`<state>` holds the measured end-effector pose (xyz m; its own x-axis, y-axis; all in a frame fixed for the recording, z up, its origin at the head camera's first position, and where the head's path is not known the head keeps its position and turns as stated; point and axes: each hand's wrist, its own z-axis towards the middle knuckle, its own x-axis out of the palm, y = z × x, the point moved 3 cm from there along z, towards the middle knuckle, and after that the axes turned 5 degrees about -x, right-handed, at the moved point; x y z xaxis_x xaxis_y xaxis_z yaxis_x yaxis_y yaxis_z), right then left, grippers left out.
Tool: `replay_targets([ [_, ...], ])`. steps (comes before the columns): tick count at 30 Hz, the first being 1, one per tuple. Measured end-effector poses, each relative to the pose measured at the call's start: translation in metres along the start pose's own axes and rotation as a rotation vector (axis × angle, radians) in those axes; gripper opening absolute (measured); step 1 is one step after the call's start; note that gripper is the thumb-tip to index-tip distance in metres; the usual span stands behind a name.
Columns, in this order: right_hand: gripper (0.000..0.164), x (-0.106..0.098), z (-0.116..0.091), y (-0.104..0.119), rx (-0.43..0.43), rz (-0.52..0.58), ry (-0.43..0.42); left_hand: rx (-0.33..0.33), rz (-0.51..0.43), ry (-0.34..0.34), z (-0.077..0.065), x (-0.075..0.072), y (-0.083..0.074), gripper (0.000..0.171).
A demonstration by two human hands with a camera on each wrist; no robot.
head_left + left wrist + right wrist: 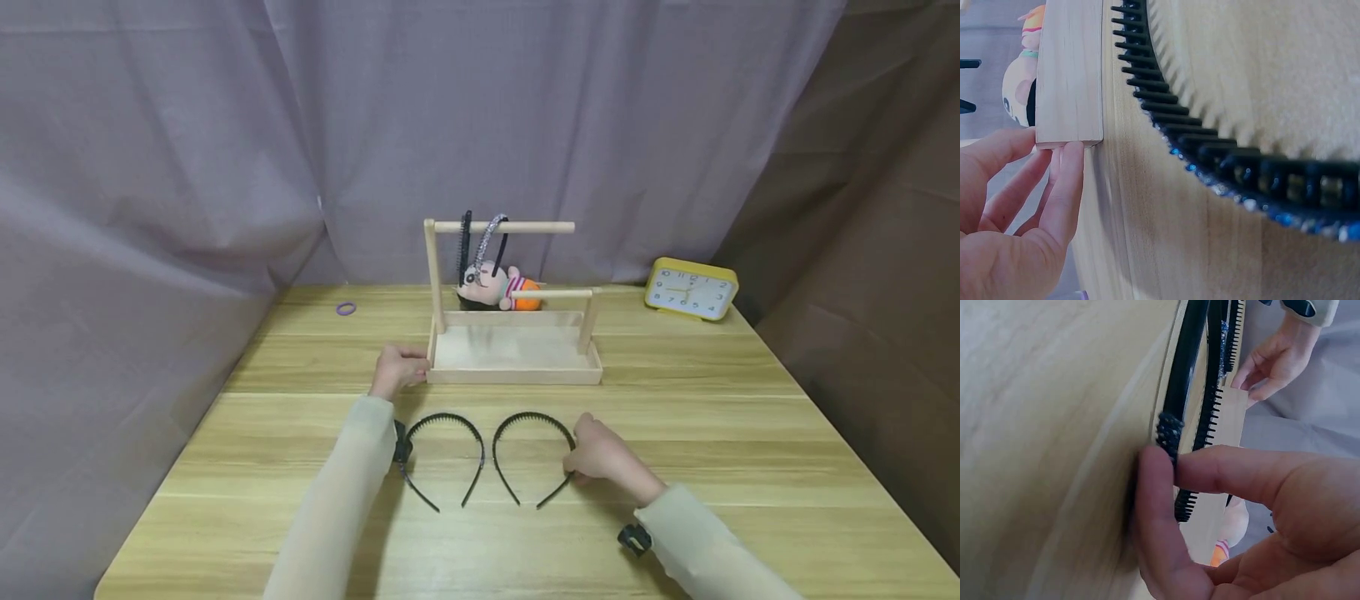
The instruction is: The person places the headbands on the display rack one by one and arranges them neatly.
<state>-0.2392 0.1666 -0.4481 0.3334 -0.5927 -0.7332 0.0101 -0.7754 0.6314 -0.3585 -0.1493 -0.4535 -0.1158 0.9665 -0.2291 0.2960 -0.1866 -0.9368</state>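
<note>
My left hand (397, 371) holds the left end of a wooden display rack (513, 377), with fingertips against the end of its tray in the left wrist view. With thumb and finger, my right hand (602, 454) pinches the right side of a black toothed headband (531, 416) on the table; the right wrist view shows glittery beads by the fingertips (1157, 462). A second black headband (447, 417), with blue and clear beads in the left wrist view, lies to its left. A black headband (464, 250) and a silver sparkly headband (487, 237) hang from the rack's upper bar.
Behind the rack lies a plush doll (483, 289) with orange and striped clothes. A yellow clock (691, 289) stands at the back right. A purple ring-shaped band (346, 308) lies at the back left. Grey curtains (480, 108) hang behind the wooden table (705, 417).
</note>
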Motion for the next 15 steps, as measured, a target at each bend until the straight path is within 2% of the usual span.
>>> replay_targets([
  [4, 0.046, -0.002, 0.001, -0.005, 0.010, 0.037, -0.006, 0.000, 0.009, -0.006, 0.001, 0.000, 0.001, 0.029],
  [8, 0.037, -0.004, 0.003, -0.009, 0.022, 0.094, -0.034, 0.004, 0.023, -0.012, 0.002, -0.001, 0.002, 0.028],
  [15, 0.038, -0.005, 0.003, -0.013, 0.025, 0.426, -0.009, 0.010, 0.016, -0.009, 0.001, 0.000, 0.001, 0.028],
])
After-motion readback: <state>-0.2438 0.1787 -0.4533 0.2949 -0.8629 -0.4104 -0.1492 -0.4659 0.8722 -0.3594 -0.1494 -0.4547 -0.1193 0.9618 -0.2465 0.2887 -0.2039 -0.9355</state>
